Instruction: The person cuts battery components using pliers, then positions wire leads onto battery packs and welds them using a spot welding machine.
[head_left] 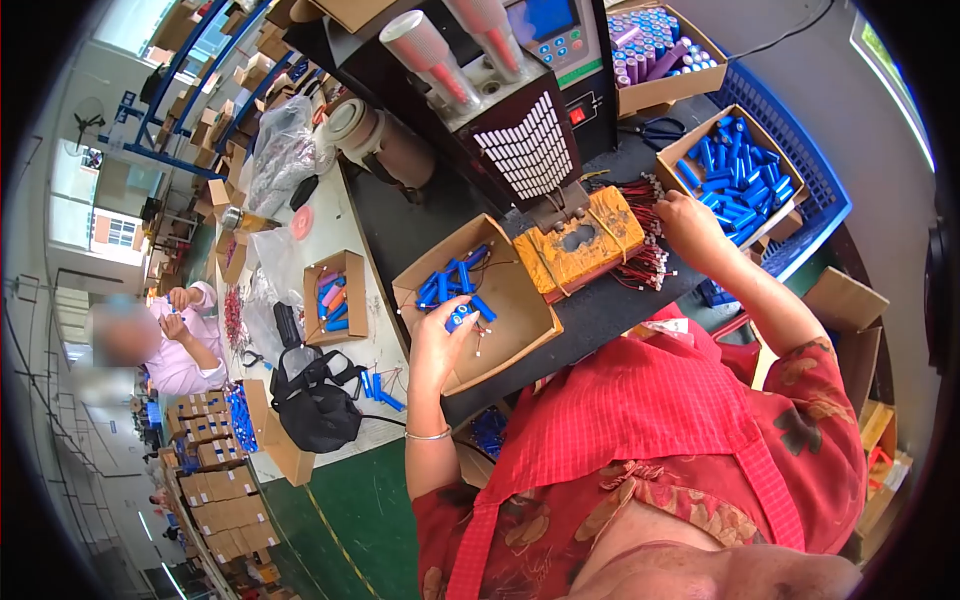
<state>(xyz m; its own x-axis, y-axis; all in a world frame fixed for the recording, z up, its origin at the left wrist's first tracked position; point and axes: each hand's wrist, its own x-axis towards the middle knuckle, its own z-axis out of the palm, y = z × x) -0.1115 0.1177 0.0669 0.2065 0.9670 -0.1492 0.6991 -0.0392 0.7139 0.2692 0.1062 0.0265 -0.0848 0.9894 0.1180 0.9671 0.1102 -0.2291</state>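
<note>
My left hand (438,345) is closed on blue battery cells (459,318), their ends facing up, above the near side of an open cardboard box (520,345). More blue cells with thin leads (447,280) lie inside that box. At the right, my right hand (692,228) has its fingertips pinched at the edge of a bundle of red and black wire leads (645,265) with small white connectors. Between the hands sits a block wrapped in yellow tape (580,243), under the tip of a dark spot-welding machine (525,150).
Loose blue cells fill a cardboard box (740,175) in a blue plastic basket (835,205). Behind it stands a box of purple and blue cells (665,50). A thermos (385,145), small box (335,300) and black bag (315,405) are leftward. Another person (190,340) works at far left.
</note>
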